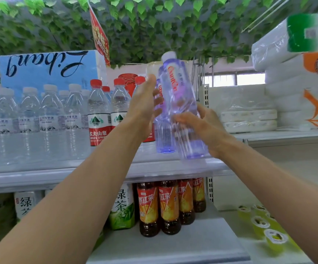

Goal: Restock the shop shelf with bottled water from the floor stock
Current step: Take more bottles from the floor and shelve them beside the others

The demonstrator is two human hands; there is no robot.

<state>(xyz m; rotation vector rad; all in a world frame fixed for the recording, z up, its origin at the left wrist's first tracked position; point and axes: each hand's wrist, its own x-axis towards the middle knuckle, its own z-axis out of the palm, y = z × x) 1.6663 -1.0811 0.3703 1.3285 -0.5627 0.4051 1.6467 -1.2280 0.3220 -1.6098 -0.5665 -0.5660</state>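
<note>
Violet clear-plastic water bottle [181, 96] tilts above the white metal shelf [40, 178], right hand [205, 128] gripping it. Flat left hand [144, 105] apparently steadies its twin [164, 138].

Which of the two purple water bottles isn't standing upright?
The nearer purple bottle, gripped low by the right hand: its white-capped top leans left, while the other purple bottle stands upright on the shelf.

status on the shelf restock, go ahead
Right hand grips tilted purple-tinted clear plastic water bottle over grey shelf edge. Left hand open beside it. Matching purple bottle stands right behind, red-capped bottles at left.
</note>
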